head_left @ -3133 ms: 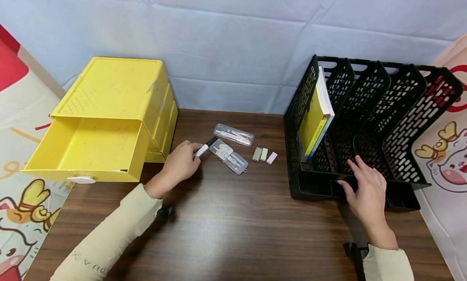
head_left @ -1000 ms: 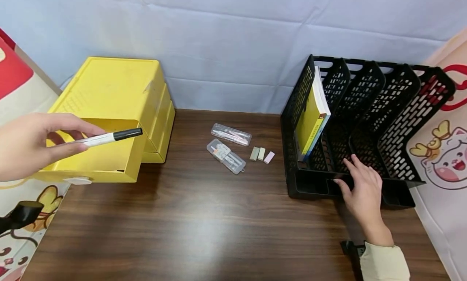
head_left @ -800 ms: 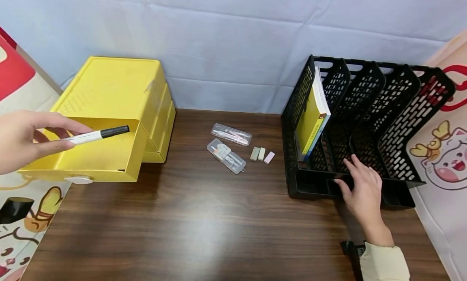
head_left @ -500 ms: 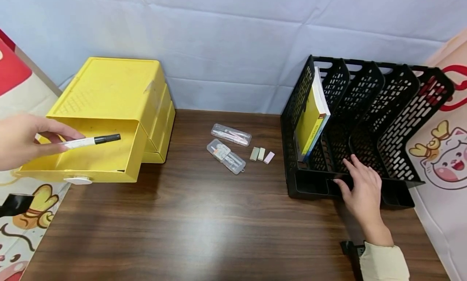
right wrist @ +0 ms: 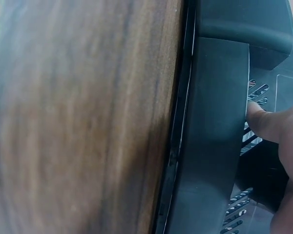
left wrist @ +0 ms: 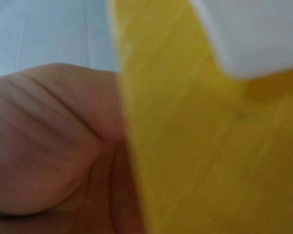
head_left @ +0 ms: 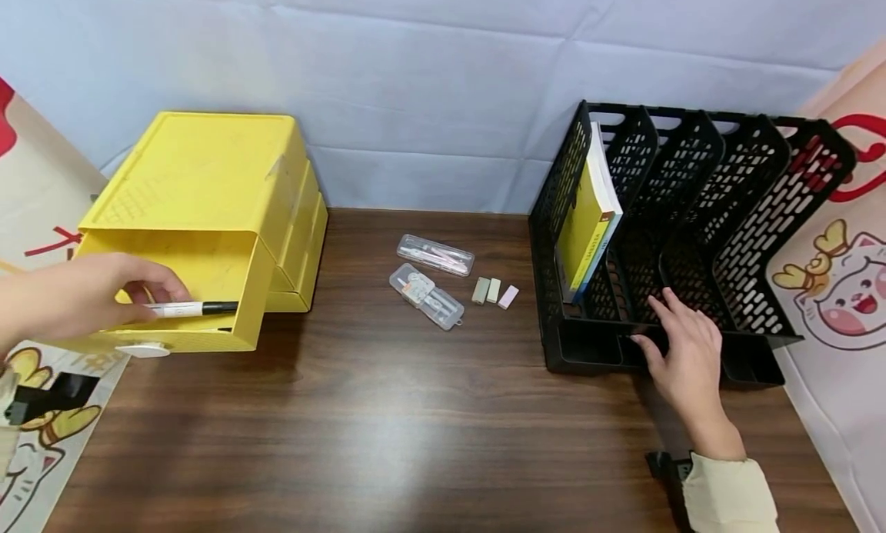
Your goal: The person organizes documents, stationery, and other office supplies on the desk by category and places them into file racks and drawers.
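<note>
My left hand reaches over the front wall of the pulled-out yellow drawer, its fingers and thumb pinching a white marker with a black cap. The marker lies level inside the drawer, cap pointing right. In the left wrist view the drawer's front and its white knob hide the fingertips and marker. At the right, my right hand rests with loosely spread fingers on the front of a black file rack. The right wrist view has the thumb at the rack's front tray.
Between drawer unit and rack, the wooden table bears two clear plastic cases, one upper and one labelled, beside three small erasers. Yellow-covered books stand in the rack's leftmost slot. A pale cloth hangs behind.
My left hand picked the marker up from beside the labelled case, carried it left over the open drawer, and has lowered it inside. The right hand stays on the rack.
</note>
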{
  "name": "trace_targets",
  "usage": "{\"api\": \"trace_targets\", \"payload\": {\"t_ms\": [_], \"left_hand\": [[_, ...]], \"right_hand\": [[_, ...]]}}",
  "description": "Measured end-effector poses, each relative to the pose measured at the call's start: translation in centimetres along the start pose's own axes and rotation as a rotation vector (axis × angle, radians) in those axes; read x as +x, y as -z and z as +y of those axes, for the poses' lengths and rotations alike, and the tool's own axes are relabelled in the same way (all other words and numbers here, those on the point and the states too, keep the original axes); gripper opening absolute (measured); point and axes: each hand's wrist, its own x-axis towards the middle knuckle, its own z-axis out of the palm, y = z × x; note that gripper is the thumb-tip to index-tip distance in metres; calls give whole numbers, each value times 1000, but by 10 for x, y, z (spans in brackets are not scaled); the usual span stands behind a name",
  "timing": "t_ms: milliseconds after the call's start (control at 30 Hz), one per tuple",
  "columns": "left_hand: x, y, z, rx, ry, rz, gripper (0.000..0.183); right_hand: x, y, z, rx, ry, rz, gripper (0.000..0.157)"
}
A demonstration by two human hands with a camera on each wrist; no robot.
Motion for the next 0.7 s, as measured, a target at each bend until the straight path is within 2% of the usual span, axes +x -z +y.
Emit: {"api": "trace_targets", "payload": {"t_ms": [167,367,467,700], "left_hand": [[6,-6,3,-84,-96,-34,33],[8,-10,-1,-116,-203,-17,43],[9,-12,-3,-129,-232,-11,44],[9,-14,-10,-158,-253,-10,41]], "right_hand": [[1,-1,0,-3,5,5,67],[1,-1,0,-1,11,18,67],[1,-1,0,0,13,22,66],[1,-2,1,0,15,22,66]]}}
